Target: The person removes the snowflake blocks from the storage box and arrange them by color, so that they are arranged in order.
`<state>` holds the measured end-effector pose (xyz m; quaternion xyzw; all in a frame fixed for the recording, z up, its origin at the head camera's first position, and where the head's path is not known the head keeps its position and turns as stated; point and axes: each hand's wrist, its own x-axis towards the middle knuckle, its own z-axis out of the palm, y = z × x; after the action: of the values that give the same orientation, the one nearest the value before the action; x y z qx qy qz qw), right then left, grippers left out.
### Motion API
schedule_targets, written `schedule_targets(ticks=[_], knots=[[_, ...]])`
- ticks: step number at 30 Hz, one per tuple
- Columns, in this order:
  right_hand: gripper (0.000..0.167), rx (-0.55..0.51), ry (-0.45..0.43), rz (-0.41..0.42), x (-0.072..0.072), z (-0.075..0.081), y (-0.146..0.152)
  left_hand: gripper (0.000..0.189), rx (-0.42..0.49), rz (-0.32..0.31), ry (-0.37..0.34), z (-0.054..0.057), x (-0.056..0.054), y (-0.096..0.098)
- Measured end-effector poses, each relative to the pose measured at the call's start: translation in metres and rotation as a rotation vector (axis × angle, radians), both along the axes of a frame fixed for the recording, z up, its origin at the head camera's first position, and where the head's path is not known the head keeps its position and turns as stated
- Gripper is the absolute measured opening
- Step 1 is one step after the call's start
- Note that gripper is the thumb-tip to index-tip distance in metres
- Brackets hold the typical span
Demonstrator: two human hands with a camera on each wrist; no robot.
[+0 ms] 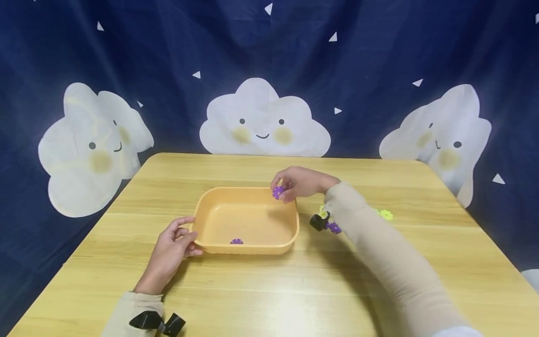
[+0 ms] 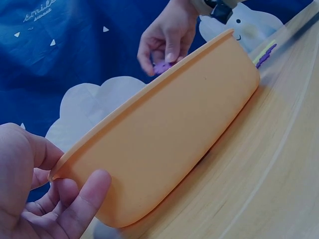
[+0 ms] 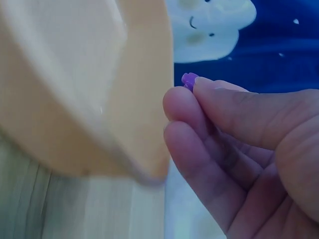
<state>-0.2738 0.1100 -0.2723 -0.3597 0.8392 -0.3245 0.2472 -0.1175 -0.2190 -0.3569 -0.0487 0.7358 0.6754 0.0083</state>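
Between thumb and fingers my right hand point(image 1: 301, 181) pinches a purple notched plastic disc point(image 1: 278, 192), held over the back right corner of a yellow-orange plastic basin point(image 1: 244, 249). In the right wrist view only a small edge of that disc point(image 3: 189, 79) shows past the fingertips. My left hand point(image 1: 170, 248) grips the basin's left end, with the rim between thumb and fingers in the left wrist view. Another purple disc point(image 1: 236, 241) lies inside the basin near its front wall, partly hidden by the rim.
Right of the basin, partly behind my right sleeve, lie several notched pieces, among them a purple one point(image 1: 335, 228) and a yellow-green one point(image 1: 385, 215). All stand on a wooden table point(image 1: 261, 299). A dark blue curtain with clouds point(image 1: 263, 121) hangs behind its far edge.
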Motion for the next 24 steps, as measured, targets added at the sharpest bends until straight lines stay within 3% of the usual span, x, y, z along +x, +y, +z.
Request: schedule_targets(ticks=[7,20,24], knots=[[0.035,-0.053,0.022,-0.060,0.003,-0.007,0.042,0.042,0.004,0.005,-0.002,0.001,0.001,-0.001],[0.040,-0.024,0.033,-0.199,0.019,-0.030,0.109,0.042,0.006,0.003,-0.010,0.000,0.000,0.002],[0.043,-0.016,0.001,-0.248,0.023,-0.037,0.127,0.042,0.011,0.003,-0.009,0.000,0.000,0.001]])
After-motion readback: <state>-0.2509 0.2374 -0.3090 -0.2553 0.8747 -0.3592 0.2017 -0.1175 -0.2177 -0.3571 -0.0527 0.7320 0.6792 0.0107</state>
